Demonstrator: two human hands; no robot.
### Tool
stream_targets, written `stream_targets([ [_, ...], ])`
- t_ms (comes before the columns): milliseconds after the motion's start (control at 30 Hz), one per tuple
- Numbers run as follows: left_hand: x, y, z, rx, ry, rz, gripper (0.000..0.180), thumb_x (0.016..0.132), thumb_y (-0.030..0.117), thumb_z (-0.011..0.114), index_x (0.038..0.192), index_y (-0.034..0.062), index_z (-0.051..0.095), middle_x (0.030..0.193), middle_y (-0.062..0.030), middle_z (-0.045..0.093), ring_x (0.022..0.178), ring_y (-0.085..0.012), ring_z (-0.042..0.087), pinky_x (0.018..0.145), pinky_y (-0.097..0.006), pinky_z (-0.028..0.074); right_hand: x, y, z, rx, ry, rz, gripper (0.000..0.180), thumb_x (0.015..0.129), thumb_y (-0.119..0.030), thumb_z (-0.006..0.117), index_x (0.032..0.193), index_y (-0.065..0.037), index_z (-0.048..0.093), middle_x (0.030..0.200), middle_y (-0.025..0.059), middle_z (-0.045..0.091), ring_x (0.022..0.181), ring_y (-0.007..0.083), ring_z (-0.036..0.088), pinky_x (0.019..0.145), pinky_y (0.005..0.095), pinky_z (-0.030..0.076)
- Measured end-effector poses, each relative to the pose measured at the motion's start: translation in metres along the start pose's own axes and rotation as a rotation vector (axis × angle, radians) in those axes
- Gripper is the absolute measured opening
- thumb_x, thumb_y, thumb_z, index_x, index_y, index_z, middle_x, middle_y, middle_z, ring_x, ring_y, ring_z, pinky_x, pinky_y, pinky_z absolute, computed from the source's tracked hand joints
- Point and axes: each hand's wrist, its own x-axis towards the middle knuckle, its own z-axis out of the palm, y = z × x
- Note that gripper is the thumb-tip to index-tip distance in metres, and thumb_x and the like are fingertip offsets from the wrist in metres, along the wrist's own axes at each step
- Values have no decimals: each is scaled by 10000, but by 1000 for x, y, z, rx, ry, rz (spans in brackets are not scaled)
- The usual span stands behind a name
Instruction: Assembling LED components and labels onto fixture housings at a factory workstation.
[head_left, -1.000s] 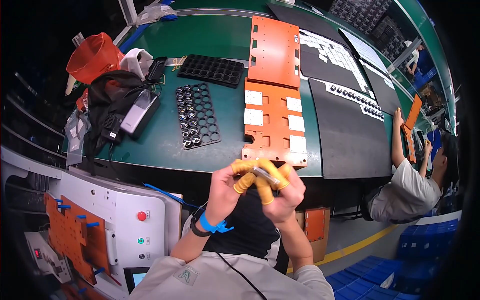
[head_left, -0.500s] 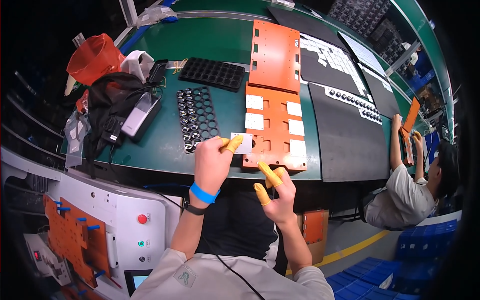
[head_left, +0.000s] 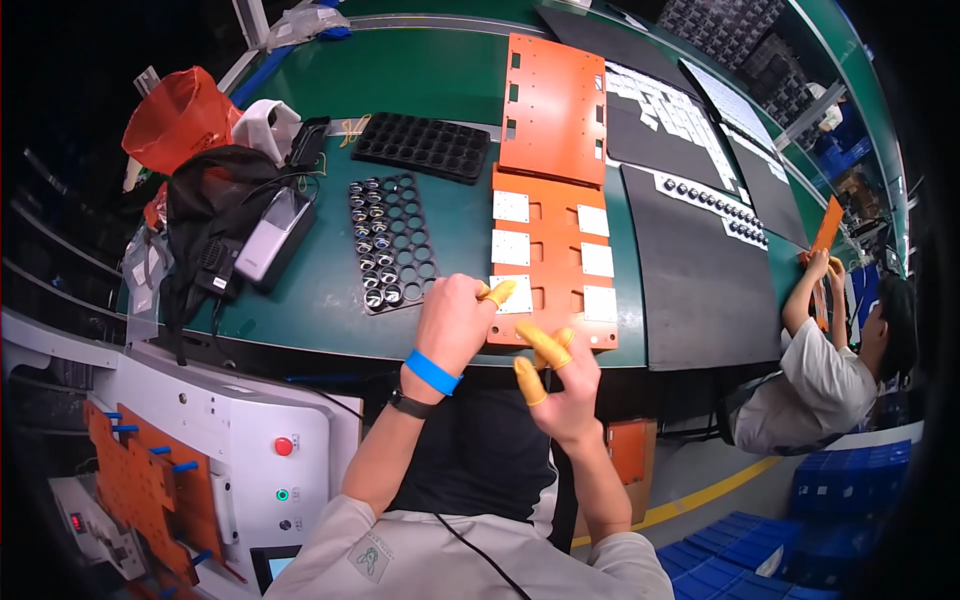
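Note:
An orange fixture (head_left: 555,265) lies in front of me, with thin white square plates in two columns. My left hand (head_left: 452,325), in yellow finger cots, reaches over its lower left corner. Its fingertips are on the nearest left plate (head_left: 517,296), which lies over that corner position; whether it sits fully flat I cannot tell. The fingers partly cover it. By the fixture's front edge is my right hand (head_left: 566,390), also in yellow finger cots, its thumb and fingers apart with nothing seen between them.
An orange perforated panel (head_left: 553,110) adjoins the fixture's far end. To the left are a rack of round lens-like parts (head_left: 378,240) and a black tray (head_left: 420,146). Black mats (head_left: 690,270) with white plates lie right. A co-worker (head_left: 810,390) sits at far right.
My left hand has moved right and slightly down, bringing the white plate from beside the fixture onto its lower left position. My right hand has barely shifted.

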Motion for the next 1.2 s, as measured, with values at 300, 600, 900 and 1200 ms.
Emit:
stream_targets([
  [300,14,-8,-8,65,-153,13,205,772,125,676,706,-69,673,670,-291,561,621,-445,585,563,-488,437,68,-3,-16,-31,74,-90,423,773,-12,753,1193,-38,711,784,57,498,697,209,496,620,335,407],
  [600,5,-13,0,105,-73,67,156,780,67,643,704,-67,667,692,-286,603,674,-448,614,639,-512,491,84,41,25,-210,-370,-81,417,799,44,550,1208,36,631,1193,245,647,1134,411,600,1152,514,376],
  [900,-3,-10,8,93,52,75,162,790,50,611,703,-80,651,670,-272,603,668,-439,622,636,-506,493,95,37,20,-309,-427,-111,412,744,44,545,1130,9,687,1017,207,706,975,402,659,959,472,519],
  [1200,0,-18,14,114,37,85,163,809,46,596,747,-68,696,681,-269,616,667,-424,638,634,-503,497,194,162,-2,-198,84,290,569,942,-140,624,1410,103,410,1388,290,529,1315,386,503,1102,410,379],
])
